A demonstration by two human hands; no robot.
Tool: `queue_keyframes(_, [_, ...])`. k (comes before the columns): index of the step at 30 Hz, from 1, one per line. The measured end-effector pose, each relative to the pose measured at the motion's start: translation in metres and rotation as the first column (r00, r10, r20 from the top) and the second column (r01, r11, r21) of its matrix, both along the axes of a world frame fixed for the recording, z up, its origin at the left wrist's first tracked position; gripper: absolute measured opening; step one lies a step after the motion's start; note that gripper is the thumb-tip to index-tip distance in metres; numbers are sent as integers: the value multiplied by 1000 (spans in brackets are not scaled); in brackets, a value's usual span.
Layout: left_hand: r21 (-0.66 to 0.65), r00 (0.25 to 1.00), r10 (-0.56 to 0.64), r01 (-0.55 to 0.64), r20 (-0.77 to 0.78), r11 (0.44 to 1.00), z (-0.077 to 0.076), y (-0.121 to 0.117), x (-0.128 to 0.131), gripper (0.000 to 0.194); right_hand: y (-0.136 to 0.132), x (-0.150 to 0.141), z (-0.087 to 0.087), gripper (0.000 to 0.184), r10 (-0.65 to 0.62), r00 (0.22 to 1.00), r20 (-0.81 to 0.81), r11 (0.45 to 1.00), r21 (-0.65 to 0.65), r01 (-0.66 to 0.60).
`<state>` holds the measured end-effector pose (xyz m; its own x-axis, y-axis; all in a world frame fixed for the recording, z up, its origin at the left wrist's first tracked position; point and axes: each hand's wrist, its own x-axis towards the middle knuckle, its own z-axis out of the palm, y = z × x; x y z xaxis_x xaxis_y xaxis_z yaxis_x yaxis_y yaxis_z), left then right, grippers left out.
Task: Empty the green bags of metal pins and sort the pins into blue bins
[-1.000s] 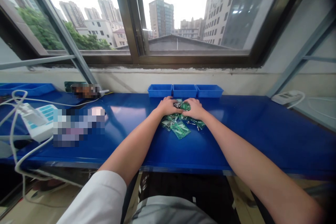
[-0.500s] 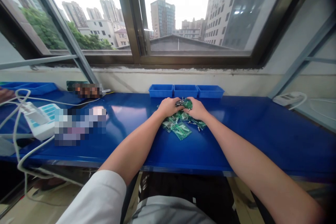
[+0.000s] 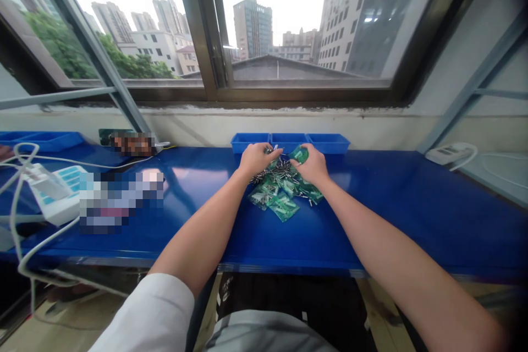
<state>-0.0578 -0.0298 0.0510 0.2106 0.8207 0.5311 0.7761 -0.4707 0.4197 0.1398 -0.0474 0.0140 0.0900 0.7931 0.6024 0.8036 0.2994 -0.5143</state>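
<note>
A mixed pile of small loose metal pins (image 3: pixel 284 169) and small green plastic packets (image 3: pixel 282 207) lies on the blue table, in front of the blue bins. At the pile's left back side, my left hand (image 3: pixel 254 159) is closed around a few metal pins that poke out between thumb and fingers. My right hand (image 3: pixel 314 166), on the right side, has its thumb and fingers around a green packet (image 3: pixel 300 154). Between the two hands, the middle of the pile shows. The undersides of both hands are hidden.
Three joined blue bins (image 3: pixel 289 144) stand behind the pile by the wall. On the left are a white power strip (image 3: pixel 61 190) with cables, other blue trays (image 3: pixel 53 141) and blurred items. A white device (image 3: pixel 449 153) sits at right. Another person's hand (image 3: pixel 5 152) shows at the left edge.
My hands have moved apart from over the pile, uncovering the metal pins in its middle. A green packet has come up with my right hand. Another person's hand has entered at the left edge.
</note>
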Motion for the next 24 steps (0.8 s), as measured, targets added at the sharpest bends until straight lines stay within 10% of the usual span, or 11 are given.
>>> queue_keyframes(12, [-160,941,168,-222,-294,962,-7,-2,9,63,-9,-10,0,49,139,967,214,974,-205,-94])
queue_keyframes(24, [-107,905,60,-115,-421,988,-25,-6,19,51,-10,-12,3,45,122,981,148,987,-117,-105])
